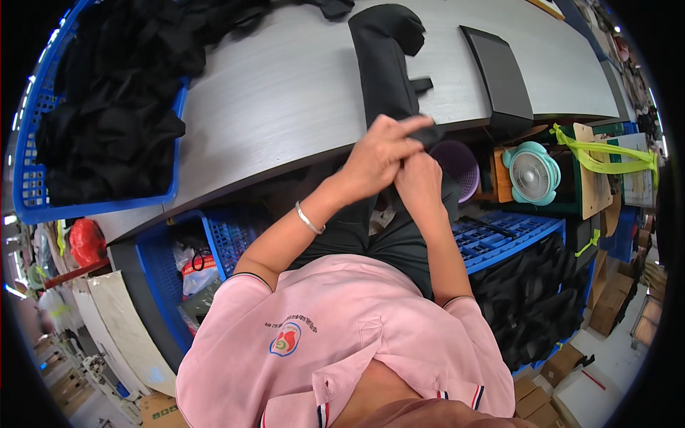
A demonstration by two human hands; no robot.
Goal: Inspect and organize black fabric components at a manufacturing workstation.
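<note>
A long black fabric piece (382,78) lies across the grey table with its far end folded over to the right. A short black tab (422,85) sticks out from its right side. My left hand (378,160) is over the near end of the fabric at the table's front edge. Two of its fingers stretch apart to the right, slightly blurred, while its thumb is hidden. Just right of it and touching it, my right hand (421,182) is closed with its knuckles up. Whatever lies in its fingers is hidden.
A blue basket (100,210) heaped with black cloth (114,100) stands on the table's left. To the right lies a dark flat panel (499,75). Beside my legs are a purple basket (462,165), a turquoise fan (531,175) and a blue crate (510,235) by more black cloth.
</note>
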